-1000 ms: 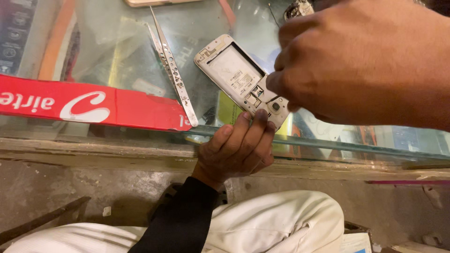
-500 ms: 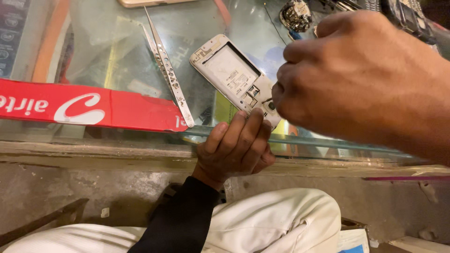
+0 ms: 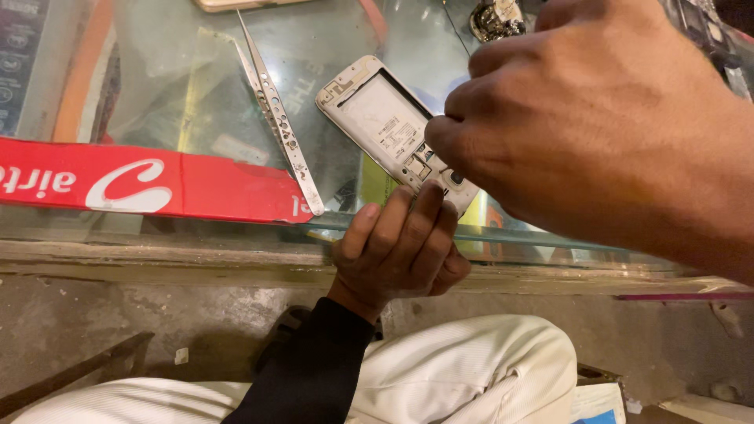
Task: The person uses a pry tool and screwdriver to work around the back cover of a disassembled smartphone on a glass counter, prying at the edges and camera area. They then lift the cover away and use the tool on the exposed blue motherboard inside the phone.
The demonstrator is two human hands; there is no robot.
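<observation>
White plastic, scuffed and thin-walled, makes up the opened phone body [image 3: 390, 129] lying back-up on the glass surface [image 3: 141, 94] in the head view, its lower end jutting toward the surface's near edge; the back cover is off, so the battery bay and the small metal card slots near the bottom lie exposed. The left hand [image 3: 397, 255] comes up from below the edge, its fingertips [image 3: 428, 206] pressed against the phone's lower end to steady it, fingers curled together rather than wrapped around anything. The right hand [image 3: 597, 118] hangs over the phone's lower right corner, fingers bunched tight as if pinching at something small; whether it holds a part or tool I cannot tell, since the knuckles hide the tips. The shell looks light and fairly stiff but likely to flex or crack if twisted, and it would slide easily on glass; the safest hold seems to be along its long side rails, away from the bare contacts. Steel tweezers [image 3: 279, 122] lie just left of the phone, apart from it, above a red printed strip [image 3: 149, 182].
</observation>
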